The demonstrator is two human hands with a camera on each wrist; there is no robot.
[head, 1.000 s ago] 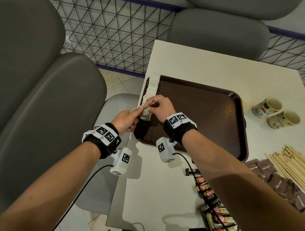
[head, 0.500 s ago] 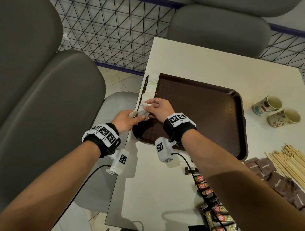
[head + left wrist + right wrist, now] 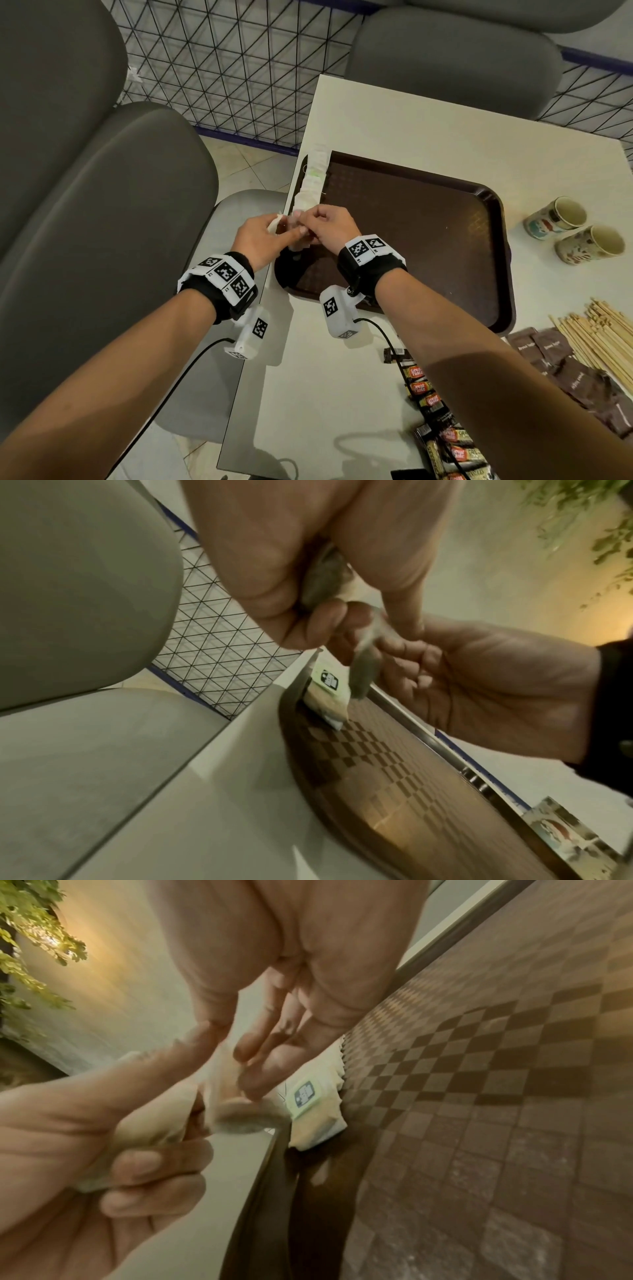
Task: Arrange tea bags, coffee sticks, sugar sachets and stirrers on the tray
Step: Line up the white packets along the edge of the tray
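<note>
Both hands are meeting over the near-left corner of the tray (image 3: 472,240): the right hand (image 3: 330,228) is pinching one tea bag (image 3: 240,1118) between thumb and fingertips, while the left hand (image 3: 255,240) is gripping a small bunch (image 3: 137,1139) in curled fingers. A row of tea bags (image 3: 313,181) is lying along the tray's left rim.

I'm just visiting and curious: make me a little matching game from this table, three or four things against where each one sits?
Things:
1. tea bags
2. cups
3. stirrers
4. coffee sticks

Places:
A. near edge of the table, under the right forearm
B. left rim of the tray
C. table, right of the tray
D. near right, beside brown sachets

Pairs: 1-B, 2-C, 3-D, 4-A
</note>
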